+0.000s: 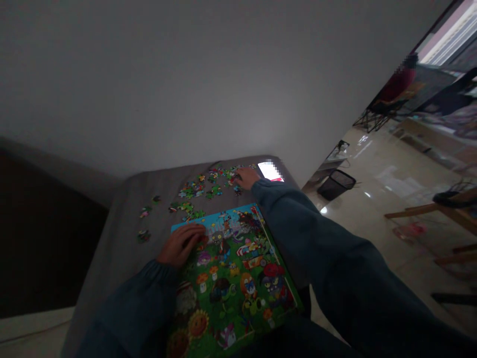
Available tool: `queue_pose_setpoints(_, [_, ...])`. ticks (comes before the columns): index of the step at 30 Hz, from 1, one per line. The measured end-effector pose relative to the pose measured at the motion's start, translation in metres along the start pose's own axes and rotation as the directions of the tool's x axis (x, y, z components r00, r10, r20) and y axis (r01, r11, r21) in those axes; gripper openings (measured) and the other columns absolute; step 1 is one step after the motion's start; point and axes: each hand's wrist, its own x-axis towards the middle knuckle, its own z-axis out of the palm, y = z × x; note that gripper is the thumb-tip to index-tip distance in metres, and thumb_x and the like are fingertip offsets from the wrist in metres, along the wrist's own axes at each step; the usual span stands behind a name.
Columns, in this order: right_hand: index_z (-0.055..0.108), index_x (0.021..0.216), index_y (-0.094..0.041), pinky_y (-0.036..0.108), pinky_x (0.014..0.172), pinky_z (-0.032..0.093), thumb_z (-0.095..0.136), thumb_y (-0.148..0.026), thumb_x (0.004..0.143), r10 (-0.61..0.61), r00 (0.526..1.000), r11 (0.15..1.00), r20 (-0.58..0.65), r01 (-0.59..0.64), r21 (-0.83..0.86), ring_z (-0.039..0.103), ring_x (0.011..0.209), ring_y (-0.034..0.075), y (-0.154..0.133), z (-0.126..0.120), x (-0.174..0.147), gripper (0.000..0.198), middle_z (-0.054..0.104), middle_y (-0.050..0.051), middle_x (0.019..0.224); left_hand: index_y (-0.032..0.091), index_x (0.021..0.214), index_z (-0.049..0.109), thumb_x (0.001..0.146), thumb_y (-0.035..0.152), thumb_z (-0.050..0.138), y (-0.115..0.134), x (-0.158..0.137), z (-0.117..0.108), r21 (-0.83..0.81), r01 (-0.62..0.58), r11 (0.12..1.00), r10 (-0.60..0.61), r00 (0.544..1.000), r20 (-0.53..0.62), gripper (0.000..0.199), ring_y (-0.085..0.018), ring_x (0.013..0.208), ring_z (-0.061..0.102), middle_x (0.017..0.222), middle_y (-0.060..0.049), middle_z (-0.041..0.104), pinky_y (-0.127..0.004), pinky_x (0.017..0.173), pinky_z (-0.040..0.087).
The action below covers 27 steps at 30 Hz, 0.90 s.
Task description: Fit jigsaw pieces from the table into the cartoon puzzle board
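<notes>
A picture board (231, 283) with bright cartoon plants and zombies on green lies tilted at the near edge of a grey cloth-covered surface (130, 214). My left hand (181, 243) rests on its upper left corner, fingers laid over the edge. Beyond the board, loose jigsaw pieces (192, 189) are spread in a band. Among those at the far right is my right hand (246, 177), its fingers bent down and close together at the pieces; whatever is between the fingertips is too small to make out. A smaller jigsaw cluster (143, 236) lies to the left.
A lit phone screen (270, 171) shines just right of my right hand. Behind the surface rises a plain pale wall (208, 84). On the tiled floor to the right stand a black mesh bin (336, 185) and wooden furniture legs (413, 210). Farther back a person in red (400, 84) is seated.
</notes>
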Motion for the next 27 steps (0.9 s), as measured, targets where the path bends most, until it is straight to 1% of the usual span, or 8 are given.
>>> queue_pose_setpoints(6, [0.055,0.120,-0.016,0.042,0.087,0.052,0.055,-0.034,0.093,0.096,0.995,0.994,-0.017,-0.097,-0.049,0.059,0.103,0.021,-0.013,0.011,0.016,0.032,0.057,0.009,0.121,0.019,0.107,0.066,0.096,0.034,0.038,-0.002,0.000,-0.002,-0.079,-0.018,0.997,0.014,0.999,-0.051,0.033,-0.021,0.108,0.062,0.110,-0.008,0.070,-0.038,0.096,0.049])
queue_pose_setpoints(11, [0.055,0.121,-0.016,0.042,0.086,0.052,0.055,-0.034,0.093,0.092,0.995,0.995,0.029,-0.093,0.040,0.059,0.103,0.021,-0.019,0.000,0.016,0.033,0.057,0.009,0.121,0.019,0.105,0.067,0.095,0.034,0.040,-0.002,0.000,0.000,-0.117,-0.009,0.993,0.000,0.997,-0.071,0.032,-0.021,0.107,0.062,0.109,-0.008,0.071,-0.039,0.096,0.049])
queue_pose_setpoints(14, [0.056,0.118,-0.014,0.040,0.083,0.053,0.055,-0.033,0.093,0.016,0.994,0.988,0.107,-0.032,0.151,0.061,0.098,0.019,-0.026,-0.014,0.008,0.031,0.059,0.009,0.116,0.019,0.106,0.067,0.095,0.035,0.040,-0.004,-0.001,0.002,-0.135,0.017,0.991,-0.028,0.996,-0.081,0.034,-0.022,0.107,0.062,0.109,-0.008,0.070,-0.039,0.095,0.049])
queue_pose_setpoints(18, [0.060,0.107,-0.008,0.028,0.077,0.052,0.054,-0.020,0.092,-0.212,0.950,0.928,0.228,0.122,0.353,0.063,0.083,0.013,-0.054,-0.034,-0.032,0.020,0.066,0.007,0.094,0.019,0.108,0.067,0.095,0.039,0.040,-0.008,-0.001,0.005,-0.148,0.060,0.987,-0.074,0.993,-0.093,0.036,-0.023,0.104,0.063,0.110,-0.009,0.070,-0.039,0.093,0.049])
queue_pose_setpoints(22, [0.066,0.104,-0.013,0.022,0.072,0.049,0.058,-0.024,0.090,-0.486,0.810,0.797,0.329,0.257,0.546,0.062,0.075,0.010,-0.102,-0.050,-0.105,0.020,0.069,0.002,0.086,0.019,0.108,0.067,0.093,0.041,0.041,-0.008,0.000,0.006,-0.163,0.068,0.984,-0.081,0.993,-0.080,0.037,-0.024,0.104,0.063,0.110,-0.009,0.070,-0.039,0.094,0.048])
queue_pose_setpoints(23, [0.068,0.104,-0.015,0.022,0.075,0.049,0.058,-0.024,0.090,-0.571,0.747,0.745,0.340,0.298,0.597,0.062,0.079,0.010,-0.114,-0.052,-0.125,0.019,0.069,0.003,0.090,0.018,0.108,0.068,0.093,0.041,0.041,-0.007,0.000,0.006,-0.165,0.069,0.984,-0.082,0.994,-0.077,0.038,-0.024,0.104,0.062,0.110,-0.009,0.070,-0.040,0.095,0.048])
queue_pose_setpoints(25, [0.067,0.111,-0.016,0.023,0.081,0.047,0.051,-0.021,0.095,-0.760,0.548,0.604,0.349,0.397,0.691,0.062,0.090,0.012,-0.136,-0.054,-0.163,0.024,0.068,0.007,0.100,0.019,0.108,0.068,0.093,0.041,0.041,-0.005,0.001,0.006,-0.164,0.071,0.984,-0.084,0.994,-0.073,0.037,-0.024,0.105,0.062,0.110,-0.009,0.070,-0.040,0.096,0.046])
queue_pose_setpoints(27, [0.065,0.116,-0.015,0.023,0.079,0.047,0.050,-0.020,0.095,-0.797,0.421,0.595,0.433,0.420,0.685,0.062,0.090,0.013,-0.151,-0.054,-0.193,0.026,0.068,0.009,0.101,0.019,0.108,0.068,0.093,0.039,0.042,-0.004,0.001,0.005,-0.159,0.073,0.985,-0.085,0.994,-0.070,0.036,-0.024,0.105,0.061,0.110,-0.008,0.070,-0.040,0.097,0.045])
